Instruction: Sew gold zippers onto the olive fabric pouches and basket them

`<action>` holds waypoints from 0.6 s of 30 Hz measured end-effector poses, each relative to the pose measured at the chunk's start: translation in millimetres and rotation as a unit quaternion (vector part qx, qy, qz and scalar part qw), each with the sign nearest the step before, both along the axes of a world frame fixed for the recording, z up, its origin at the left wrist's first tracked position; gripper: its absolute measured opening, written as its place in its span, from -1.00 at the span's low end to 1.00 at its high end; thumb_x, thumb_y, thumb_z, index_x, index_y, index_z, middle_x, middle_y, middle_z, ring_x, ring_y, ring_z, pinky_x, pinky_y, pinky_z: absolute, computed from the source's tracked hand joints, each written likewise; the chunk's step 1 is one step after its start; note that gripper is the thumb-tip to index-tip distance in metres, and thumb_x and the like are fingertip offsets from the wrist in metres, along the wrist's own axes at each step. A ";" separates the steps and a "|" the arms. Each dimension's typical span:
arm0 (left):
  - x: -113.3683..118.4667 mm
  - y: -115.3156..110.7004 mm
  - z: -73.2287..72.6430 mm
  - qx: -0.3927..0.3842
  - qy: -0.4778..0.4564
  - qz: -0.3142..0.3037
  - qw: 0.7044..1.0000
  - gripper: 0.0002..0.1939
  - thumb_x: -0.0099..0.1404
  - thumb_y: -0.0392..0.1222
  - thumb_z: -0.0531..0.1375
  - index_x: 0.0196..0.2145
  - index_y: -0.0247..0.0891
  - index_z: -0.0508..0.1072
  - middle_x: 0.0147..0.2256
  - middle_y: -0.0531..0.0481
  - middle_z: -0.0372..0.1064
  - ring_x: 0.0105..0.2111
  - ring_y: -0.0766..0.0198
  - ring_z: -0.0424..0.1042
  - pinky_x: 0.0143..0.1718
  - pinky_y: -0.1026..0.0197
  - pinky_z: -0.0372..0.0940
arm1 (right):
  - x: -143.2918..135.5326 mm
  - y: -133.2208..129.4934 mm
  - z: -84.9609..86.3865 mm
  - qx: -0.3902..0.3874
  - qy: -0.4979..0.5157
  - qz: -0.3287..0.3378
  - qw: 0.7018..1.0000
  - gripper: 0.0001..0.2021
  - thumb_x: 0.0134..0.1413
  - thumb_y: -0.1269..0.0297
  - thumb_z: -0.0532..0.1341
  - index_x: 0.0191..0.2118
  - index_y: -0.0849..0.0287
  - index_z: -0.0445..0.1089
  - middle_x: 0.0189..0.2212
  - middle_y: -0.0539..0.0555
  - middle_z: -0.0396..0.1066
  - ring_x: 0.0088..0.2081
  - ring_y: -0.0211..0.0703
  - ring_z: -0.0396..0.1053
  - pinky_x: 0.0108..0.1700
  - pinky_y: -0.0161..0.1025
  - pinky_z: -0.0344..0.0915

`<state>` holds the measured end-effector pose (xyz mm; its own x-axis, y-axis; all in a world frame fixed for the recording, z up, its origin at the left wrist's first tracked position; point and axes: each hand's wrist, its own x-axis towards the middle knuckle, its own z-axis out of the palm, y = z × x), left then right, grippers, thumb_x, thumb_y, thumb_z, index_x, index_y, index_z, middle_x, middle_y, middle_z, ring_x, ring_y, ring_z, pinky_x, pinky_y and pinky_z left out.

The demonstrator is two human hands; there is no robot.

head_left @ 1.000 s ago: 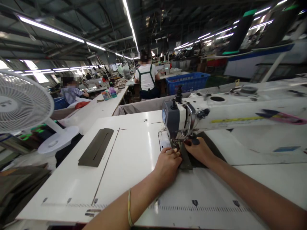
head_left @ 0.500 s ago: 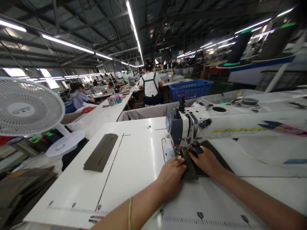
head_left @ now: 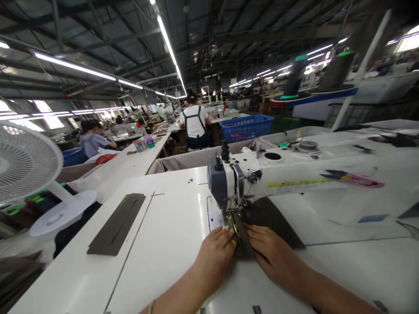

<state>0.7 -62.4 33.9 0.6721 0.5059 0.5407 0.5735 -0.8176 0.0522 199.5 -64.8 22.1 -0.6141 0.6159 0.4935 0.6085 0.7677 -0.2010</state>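
A dark olive fabric piece [head_left: 275,220] lies under the head of a white sewing machine [head_left: 231,179], with a brassy zipper-like strip [head_left: 235,226] showing at the needle. My left hand [head_left: 218,250] presses on the fabric's left edge, fingers together beside the strip. On the other side, my right hand [head_left: 271,250] rests on the fabric with its fingers stretched towards the needle. Another dark olive piece with a long slit [head_left: 117,224] lies flat on the white table [head_left: 163,244], left of my hands.
A white fan [head_left: 28,161] stands at the left edge. Pink-handled snips [head_left: 356,179] lie on the machine arm. Beyond the table are a blue basket [head_left: 245,127] and a seated person in a white shirt [head_left: 194,120]. Thread cones [head_left: 294,78] stand at the right back.
Both hands have drawn back a little from the needle, and the brassy strip now shows between them. The view has shifted, so the machine and fan appear farther left.
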 end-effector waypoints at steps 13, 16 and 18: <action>2.7 3.0 2.7 -0.008 0.019 0.021 1.000 -0.84 0.35 -0.38 0.03 -0.24 -0.34 0.41 -0.13 -0.11 0.42 -0.12 0.19 0.41 -0.04 0.05 0.31 | -2.8 0.6 -1.1 0.021 0.049 -0.017 0.998 -0.57 -0.05 0.57 0.00 -0.04 0.27 0.38 -0.08 0.23 0.41 -0.01 -0.06 0.33 -0.01 -0.07 0.31; 3.5 6.3 4.0 -0.012 0.019 0.023 0.999 -0.87 0.34 -0.38 0.06 -0.26 -0.34 0.41 -0.16 -0.10 0.42 -0.13 0.20 0.40 -0.05 0.08 0.31 | -3.3 4.5 0.5 0.019 0.041 -0.012 0.999 -0.57 -0.06 0.58 0.00 -0.05 0.24 0.38 -0.09 0.21 0.41 -0.04 -0.05 0.35 -0.04 -0.06 0.33; 3.6 9.8 4.4 -0.010 0.017 0.024 1.000 -0.86 0.34 -0.37 0.05 -0.27 -0.35 0.41 -0.19 -0.11 0.43 -0.16 0.21 0.41 -0.06 0.09 0.32 | -4.6 7.7 1.4 0.012 0.044 -0.012 0.999 -0.58 -0.06 0.59 0.00 -0.09 0.23 0.40 -0.11 0.20 0.42 -0.07 -0.05 0.37 -0.05 -0.06 0.33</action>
<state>4.2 -52.6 38.4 0.6645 0.5493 0.5066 0.6142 -0.7877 0.0484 194.8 -57.1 23.5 -0.5535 0.6168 0.5597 0.6070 0.7588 -0.2359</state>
